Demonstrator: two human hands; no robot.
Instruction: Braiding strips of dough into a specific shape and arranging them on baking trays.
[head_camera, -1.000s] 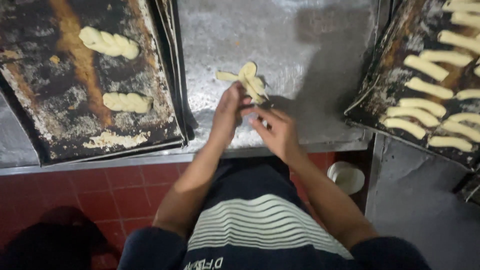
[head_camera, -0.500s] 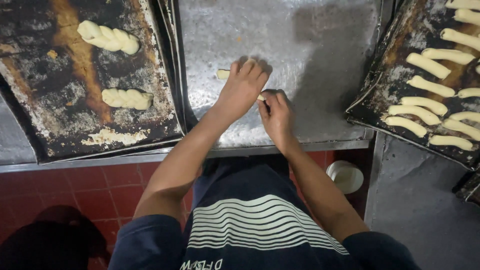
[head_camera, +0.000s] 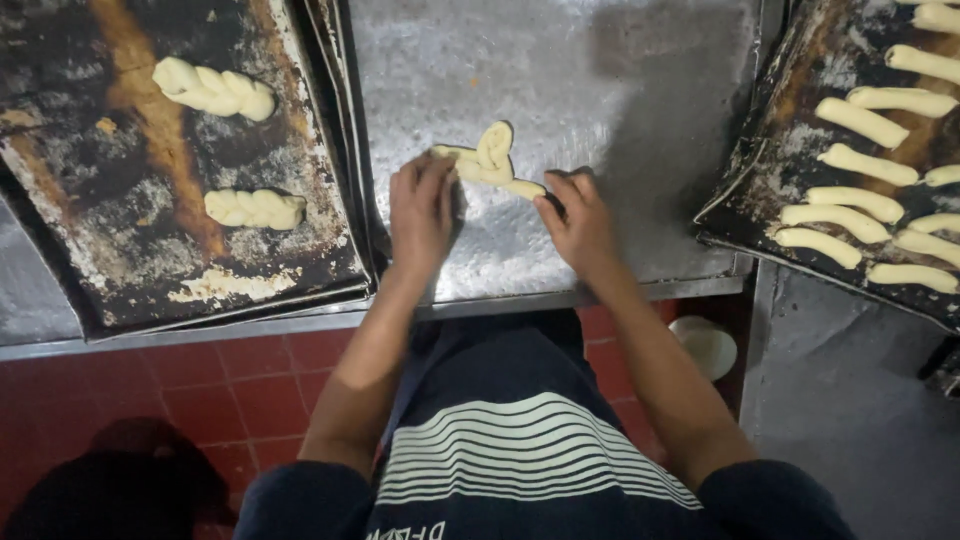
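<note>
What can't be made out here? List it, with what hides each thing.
Head view only:
- Left hand: fingertips cover the dough strip's left end, so the grip is unclear.
- Right hand: fingertips hide the strip's right end.
- Right tray: cut off by the top and right edges; dough sticks uncountable.
- Left tray: cut off at top and left.

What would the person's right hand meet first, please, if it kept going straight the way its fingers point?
Most likely the dough strand: the right hand points up-left, fingertips at its near end on the metal table.
</note>
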